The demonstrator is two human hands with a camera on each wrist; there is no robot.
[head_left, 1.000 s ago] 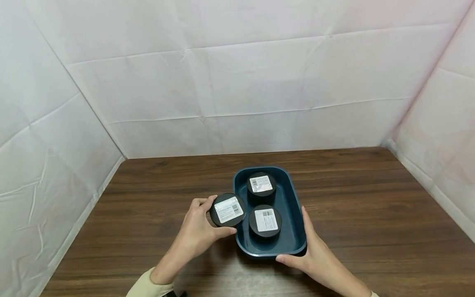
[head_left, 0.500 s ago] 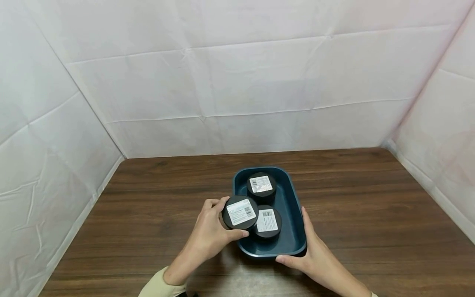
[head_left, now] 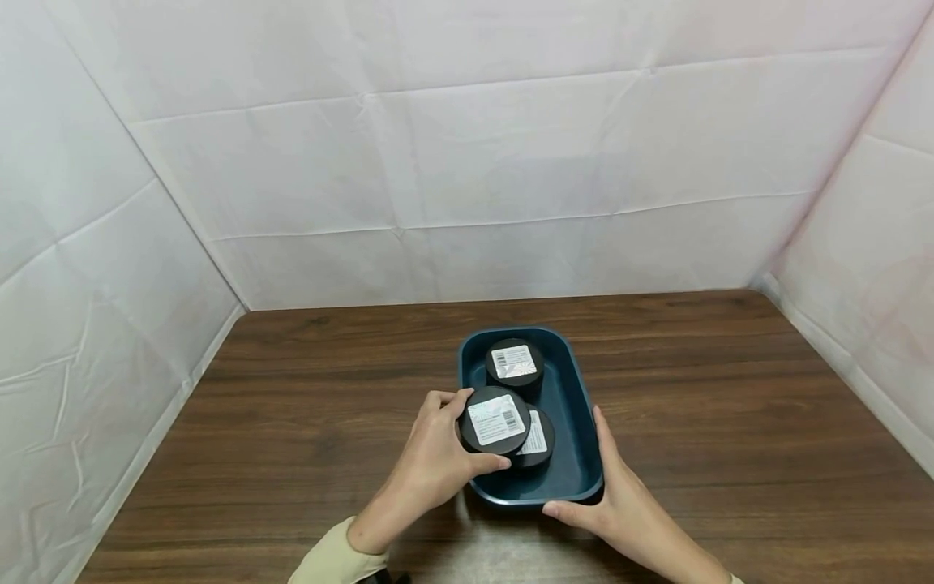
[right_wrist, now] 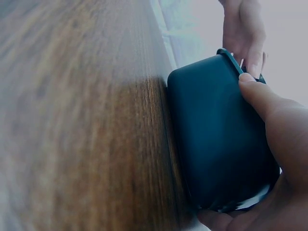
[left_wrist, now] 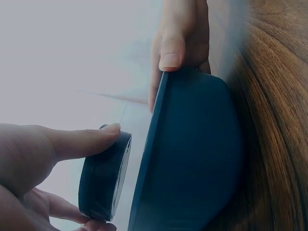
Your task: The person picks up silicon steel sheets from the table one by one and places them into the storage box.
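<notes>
My left hand (head_left: 439, 456) pinches a short black round container (head_left: 483, 438) by its side, thumb in front and fingers behind. A white barcode label (head_left: 496, 420) covers much of its upward face. In the left wrist view the container (left_wrist: 101, 178) is above the rim of a dark blue tray (left_wrist: 192, 149). A second such container (head_left: 540, 457) sits in the tray, partly hidden beneath the held one; a third (head_left: 514, 365) stands at the tray's far end. My right hand (head_left: 616, 503) grips the tray's near right corner, its thumb at the rim and fingers along the side.
The tray (head_left: 575, 422) rests on a brown wood-grain table (head_left: 730, 422). Creased white sheeting (head_left: 467, 162) walls off the back and both sides. A light sleeve (head_left: 339, 556) shows at the left wrist.
My left hand has carried its round container rightward, from beside the tray's left rim to over the tray, where it now overlaps the near container. The right hand and the tray have stayed put.
</notes>
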